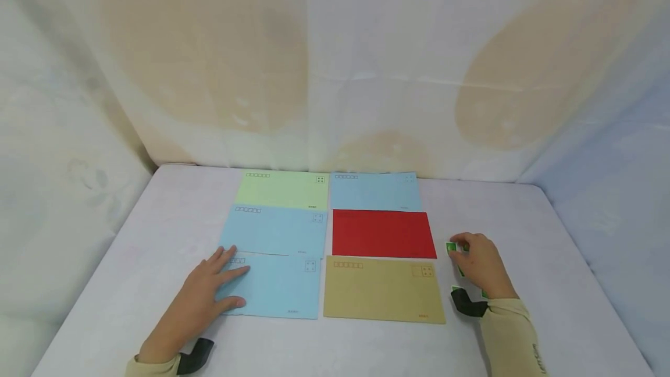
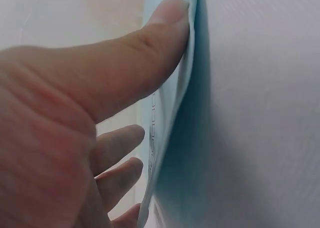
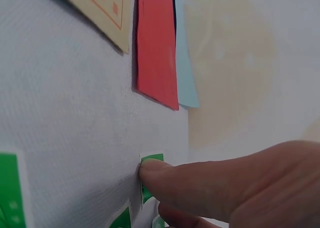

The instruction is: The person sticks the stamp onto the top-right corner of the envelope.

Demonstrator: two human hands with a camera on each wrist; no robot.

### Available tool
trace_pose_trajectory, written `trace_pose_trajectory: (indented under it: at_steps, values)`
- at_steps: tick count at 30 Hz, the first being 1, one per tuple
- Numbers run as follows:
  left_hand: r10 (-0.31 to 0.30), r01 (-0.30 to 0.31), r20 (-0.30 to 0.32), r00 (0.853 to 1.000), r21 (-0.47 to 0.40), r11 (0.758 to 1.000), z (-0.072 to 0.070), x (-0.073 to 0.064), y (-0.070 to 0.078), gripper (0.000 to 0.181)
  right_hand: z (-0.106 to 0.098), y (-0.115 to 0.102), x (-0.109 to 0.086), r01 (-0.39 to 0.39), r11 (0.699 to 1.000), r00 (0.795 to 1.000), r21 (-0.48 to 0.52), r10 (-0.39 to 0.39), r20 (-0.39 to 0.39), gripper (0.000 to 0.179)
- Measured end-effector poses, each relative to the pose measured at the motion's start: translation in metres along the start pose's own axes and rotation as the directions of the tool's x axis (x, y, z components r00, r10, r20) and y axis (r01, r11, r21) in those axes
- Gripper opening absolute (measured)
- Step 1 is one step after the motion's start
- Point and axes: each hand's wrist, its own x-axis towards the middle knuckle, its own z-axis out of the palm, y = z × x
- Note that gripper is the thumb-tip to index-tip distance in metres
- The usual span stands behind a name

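My left hand (image 1: 204, 292) lies with fingers spread over the left end of the front-left light blue envelope (image 1: 277, 287). In the left wrist view, its thumb presses on the edge of that envelope (image 2: 172, 87), which bulges slightly off the table. At the right side, my right hand (image 1: 481, 260) pinches a small green stamp (image 1: 451, 246) with a white border. The right wrist view shows the thumb over this stamp (image 3: 152, 160), while the fingers behind are partly hidden. More green stamps (image 3: 10, 190) lie about and under this hand, several partly covered.
Beside the blue envelope lies a tan envelope (image 1: 384, 290). Behind are a red envelope (image 1: 384, 234), a second light blue one (image 1: 274, 230), a pale green one (image 1: 282, 189) and another blue one (image 1: 375, 192). Patterned cloth (image 1: 335, 63) hangs behind the white table (image 1: 539, 220).
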Motion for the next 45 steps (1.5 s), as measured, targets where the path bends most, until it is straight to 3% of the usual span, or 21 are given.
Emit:
trace_pose_trajectory:
  at_steps: [12, 20, 27, 40, 45]
  values:
    - [-0.011, 0.012, -0.012, 1.0, 0.073, 0.997, 0.001, -0.0031, 0.0036, 0.059, 0.001, -0.0027, -0.0016, -0.065, 0.997, 0.998, 0.048, 0.064, 0.021, 0.03]
    - [-0.08, 0.08, 0.016, 0.997, 0.045, 0.996, 0.0008, -0.0041, 0.0081, 0.059, 0.0023, -0.0037, -0.0025, -0.042, 0.999, 0.999, 0.023, 0.043, -0.019, 0.022]
    - [-0.048, 0.048, -0.002, 0.999, 0.053, 0.997, 0.0001, -0.0048, 0.0069, 0.06, 0.0024, -0.0031, -0.003, -0.012, 1.0, 0.999, 0.012, 0.012, -0.038, 0.019]
    - [-0.049, 0.05, -0.017, 0.999, 0.062, 0.997, -0.0002, -0.0076, 0.0043, 0.059, -0.0029, -0.0071, -0.0048, 0.041, 0.999, 0.998, 0.005, -0.041, -0.054, 0.014]
    - [-0.038, 0.039, -0.021, 0.999, 0.064, 0.997, 0.0004, -0.0071, 0.0037, 0.06, -0.0035, -0.006, -0.0063, 0.027, 1.0, 0.998, 0.005, -0.027, -0.058, 0.015]
